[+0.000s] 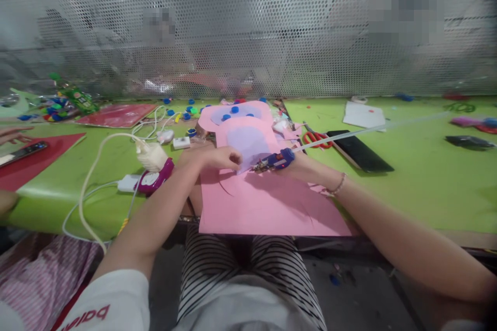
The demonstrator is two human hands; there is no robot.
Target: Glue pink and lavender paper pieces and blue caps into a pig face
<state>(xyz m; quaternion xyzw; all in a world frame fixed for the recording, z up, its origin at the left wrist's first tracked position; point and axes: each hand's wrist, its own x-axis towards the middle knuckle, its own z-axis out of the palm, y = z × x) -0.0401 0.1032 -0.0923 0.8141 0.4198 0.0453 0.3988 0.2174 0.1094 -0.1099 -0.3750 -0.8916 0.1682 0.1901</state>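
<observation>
A blue glue gun [276, 161] with a long clear glue stick out of its back is held in my right hand [302, 166], its nozzle pointing left, low over the paper. My left hand [225, 158] is closed in a pinch at the left edge of a light purple paper piece [248, 139]. That piece lies on a pink paper cutout [222, 139]. Blue bottle caps [234, 110] sit on a purple oval at the cutout's top. Underneath, a large pink sheet [267, 212] reaches the table's front edge.
Red-handled scissors [316, 139] and a black phone [361, 152] lie right of the paper. A purple power socket [155, 178] with cables stands left. At far left, another person's hand [13, 135] is near a phone. A perforated metal screen [248, 26] rises behind the table.
</observation>
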